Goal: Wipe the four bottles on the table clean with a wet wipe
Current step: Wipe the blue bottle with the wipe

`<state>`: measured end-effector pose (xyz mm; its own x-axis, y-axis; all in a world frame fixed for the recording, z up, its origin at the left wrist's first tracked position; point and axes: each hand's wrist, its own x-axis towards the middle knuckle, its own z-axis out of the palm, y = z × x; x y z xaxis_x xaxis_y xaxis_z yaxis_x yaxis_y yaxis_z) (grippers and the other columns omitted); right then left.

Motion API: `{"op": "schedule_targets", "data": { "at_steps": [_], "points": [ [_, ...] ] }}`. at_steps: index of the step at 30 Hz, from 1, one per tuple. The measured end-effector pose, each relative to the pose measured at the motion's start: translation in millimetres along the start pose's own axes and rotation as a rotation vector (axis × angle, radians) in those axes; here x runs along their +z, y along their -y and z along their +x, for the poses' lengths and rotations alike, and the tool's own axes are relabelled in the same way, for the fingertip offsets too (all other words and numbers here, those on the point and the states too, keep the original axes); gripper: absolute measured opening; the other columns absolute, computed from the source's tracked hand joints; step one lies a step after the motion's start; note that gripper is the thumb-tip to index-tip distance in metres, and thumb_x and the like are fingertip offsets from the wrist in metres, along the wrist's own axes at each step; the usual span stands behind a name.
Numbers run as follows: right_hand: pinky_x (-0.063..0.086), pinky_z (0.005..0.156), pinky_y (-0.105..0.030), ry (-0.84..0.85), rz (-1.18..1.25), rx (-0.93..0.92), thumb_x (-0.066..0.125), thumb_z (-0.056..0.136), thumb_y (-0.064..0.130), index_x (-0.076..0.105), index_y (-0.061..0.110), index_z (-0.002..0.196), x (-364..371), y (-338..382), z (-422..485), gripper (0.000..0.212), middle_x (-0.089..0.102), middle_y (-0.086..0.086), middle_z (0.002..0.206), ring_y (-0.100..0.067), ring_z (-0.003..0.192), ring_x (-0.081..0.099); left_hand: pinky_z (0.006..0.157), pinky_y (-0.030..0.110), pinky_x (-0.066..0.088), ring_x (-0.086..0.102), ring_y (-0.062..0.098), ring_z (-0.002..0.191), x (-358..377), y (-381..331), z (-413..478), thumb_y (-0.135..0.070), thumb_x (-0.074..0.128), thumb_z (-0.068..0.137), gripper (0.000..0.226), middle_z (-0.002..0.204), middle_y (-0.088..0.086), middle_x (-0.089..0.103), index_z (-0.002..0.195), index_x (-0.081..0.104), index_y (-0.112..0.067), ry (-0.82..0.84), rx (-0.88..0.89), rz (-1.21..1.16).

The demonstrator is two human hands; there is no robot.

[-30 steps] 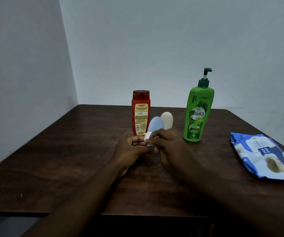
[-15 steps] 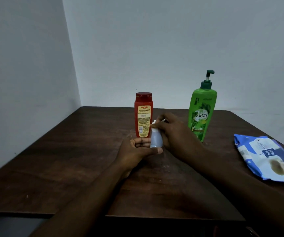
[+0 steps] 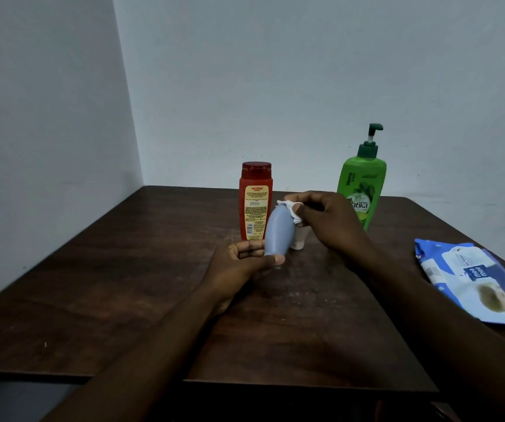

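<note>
Since the preceding frame the right hand (image 3: 330, 220) has drawn rightward, uncovering more of the blue bottle (image 3: 279, 231). Around the bottle: a red shampoo bottle (image 3: 254, 202) at 11 o'clock, a white bottle (image 3: 299, 240) just behind at 3 o'clock and largely hidden, a green pump bottle (image 3: 362, 184) at 2 o'clock with its label partly covered by the right hand, and a wipes pack (image 3: 470, 281) at 4 o'clock on the table (image 3: 123, 284). The blue bottle's long axis is near upright, its top leaning toward 1 o'clock. The left hand (image 3: 239, 266) pinches its lower end; the right-hand fingers clamp a wet wipe (image 3: 290, 210) on its top.
</note>
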<state>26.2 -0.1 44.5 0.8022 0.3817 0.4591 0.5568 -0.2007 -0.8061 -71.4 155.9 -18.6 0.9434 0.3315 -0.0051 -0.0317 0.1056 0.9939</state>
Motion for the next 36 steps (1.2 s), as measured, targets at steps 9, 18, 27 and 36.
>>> {"op": "schedule_targets", "data": {
  "at_steps": [9,18,27,36],
  "points": [
    [0.061,0.081,-0.033,-0.134,0.418,0.153,0.079,0.084,0.010,0.076,0.016,0.109,19,-15,-21,0.026,0.076,-0.003,0.108,-0.017,0.098,0.073,0.083,0.031,0.061,0.074,0.021,0.103,-2,1,3,-0.018,0.085,0.064,0.061,0.114,0.010,0.074,0.122,0.068,-0.010,0.095,-0.017,-0.127],
    [0.061,0.082,-0.033,-0.162,0.400,0.171,0.085,0.076,0.012,0.076,0.018,0.105,26,-22,-48,0.030,0.079,-0.005,0.096,-0.014,0.089,0.075,0.096,0.040,0.057,0.072,0.024,0.109,-2,2,2,-0.017,0.080,0.070,0.057,0.114,0.010,0.075,0.124,0.066,-0.007,0.156,-0.007,-0.198],
    [0.061,0.085,-0.045,-0.156,0.334,0.177,0.088,0.074,0.019,0.078,0.013,0.104,32,-35,-63,0.033,0.079,-0.002,0.092,-0.017,0.088,0.076,0.093,0.036,0.059,0.071,0.023,0.110,1,0,2,-0.016,0.079,0.071,0.056,0.114,0.009,0.075,0.124,0.065,-0.007,0.139,0.032,-0.210],
    [0.062,0.080,-0.035,-0.258,0.257,0.067,0.085,0.078,0.021,0.080,0.015,0.102,20,-10,-37,0.026,0.079,0.003,0.092,-0.010,0.085,0.075,0.078,0.032,0.062,0.070,0.021,0.112,3,0,3,-0.020,0.074,0.078,0.040,0.121,0.004,0.072,0.117,0.067,-0.019,0.210,0.009,-0.213]
  ]
}}
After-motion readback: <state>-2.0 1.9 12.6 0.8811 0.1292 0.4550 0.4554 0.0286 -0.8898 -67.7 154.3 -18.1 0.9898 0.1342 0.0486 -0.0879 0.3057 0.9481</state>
